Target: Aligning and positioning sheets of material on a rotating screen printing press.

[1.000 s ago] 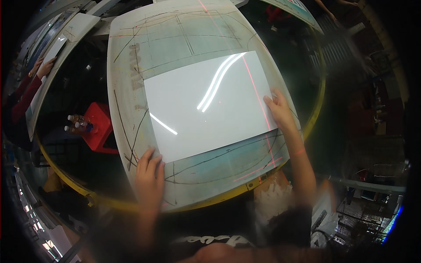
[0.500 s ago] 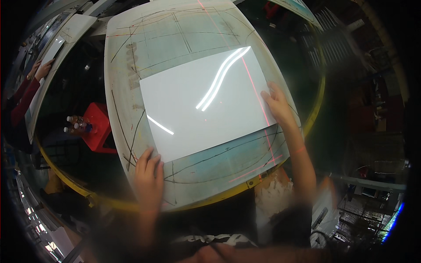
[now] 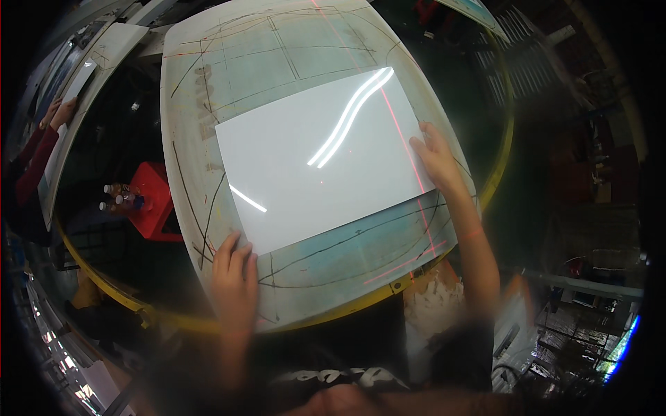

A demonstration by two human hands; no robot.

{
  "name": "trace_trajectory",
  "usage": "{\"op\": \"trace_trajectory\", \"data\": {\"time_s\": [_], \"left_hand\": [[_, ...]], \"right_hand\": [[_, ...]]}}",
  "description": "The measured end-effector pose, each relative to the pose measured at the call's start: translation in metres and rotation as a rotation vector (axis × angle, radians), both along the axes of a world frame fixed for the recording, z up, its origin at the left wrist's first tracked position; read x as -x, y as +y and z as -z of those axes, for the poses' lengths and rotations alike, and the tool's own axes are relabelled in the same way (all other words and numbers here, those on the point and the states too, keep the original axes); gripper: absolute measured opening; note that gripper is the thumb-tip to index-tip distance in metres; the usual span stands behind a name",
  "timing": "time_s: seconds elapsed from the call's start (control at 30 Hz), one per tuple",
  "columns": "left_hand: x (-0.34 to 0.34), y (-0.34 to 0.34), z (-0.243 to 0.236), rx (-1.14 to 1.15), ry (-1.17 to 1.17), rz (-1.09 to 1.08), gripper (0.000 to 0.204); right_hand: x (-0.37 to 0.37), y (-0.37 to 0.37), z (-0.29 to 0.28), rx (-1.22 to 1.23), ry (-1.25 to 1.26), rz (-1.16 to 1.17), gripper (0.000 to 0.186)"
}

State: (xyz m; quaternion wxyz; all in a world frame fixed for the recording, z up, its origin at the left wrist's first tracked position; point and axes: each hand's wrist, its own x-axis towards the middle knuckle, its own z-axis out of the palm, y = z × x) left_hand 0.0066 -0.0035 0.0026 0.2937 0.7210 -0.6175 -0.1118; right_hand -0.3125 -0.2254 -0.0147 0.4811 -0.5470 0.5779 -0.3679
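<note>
far left edge first: another person's hand in a red sleeve (image 3: 43, 149) rests on a separate pale table (image 3: 83, 97) over there, well apart from everything else. next to that, down on the floor, there's a red stool (image 3: 154, 201) with a few small bottles (image 3: 118, 196) sitting on it.

then the person's own left hand (image 3: 234, 277). it lies flat, palm down, fingers stretched out and not curled round anything, just pressing on the worktable (image 3: 208, 83) with the fingertips touching the near left corner of the white sheet (image 3: 312, 159). so nothing is gripped, it's only pinning that corner.

the sheet itself is a big glossy white rectangle lying flat on the worn, line-marked tabletop. its long axis runs from the left hand's fingertips across and slightly up toward the right hand, so it sits a bit skewed, right end further away than the left. bright light streaks reflect off it, and a thin red laser line (image 3: 402, 139) crosses its right part, just left of the right hand.

right hand (image 3: 436, 156) is also flat and open, fingers laid over the sheet's right edge, pressing down, not clutching.

a yellow rim (image 3: 333, 315) runs along the table's near edge between the two forearms.
</note>
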Motion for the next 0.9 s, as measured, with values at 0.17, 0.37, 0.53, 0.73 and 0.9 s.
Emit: {"op": "trace_trajectory", "data": {"time_s": [0.17, 0.37, 0.53, 0.73, 0.9], "left_hand": [[0.0003, 0.0007, 0.0015, 0.002, 0.004, 0.004, 0.015], [-0.0014, 0.0008, -0.0002, -0.026, -0.028, 0.011, 0.016], [-0.0007, -0.0022, -0.0001, -0.032, -0.012, 0.0, 0.015], [0.0014, 0.0004, 0.0004, -0.026, -0.026, -0.003, 0.014], [0.0022, 0.0, -0.001, -0.04, -0.02, -0.013, 0.014]], "right_hand": [[0.0, 0.0008, 0.0003, 0.012, 0.018, 0.004, 0.033], [0.0, -0.0014, 0.0004, 0.036, 0.023, -0.005, 0.033], [-0.0025, -0.0012, -0.0027, 0.037, 0.044, -0.005, 0.031], [-0.0029, 0.0007, -0.0015, 0.028, 0.007, -0.001, 0.028], [-0.0016, -0.0003, 0.0002, 0.027, 0.013, -0.021, 0.027]]}}
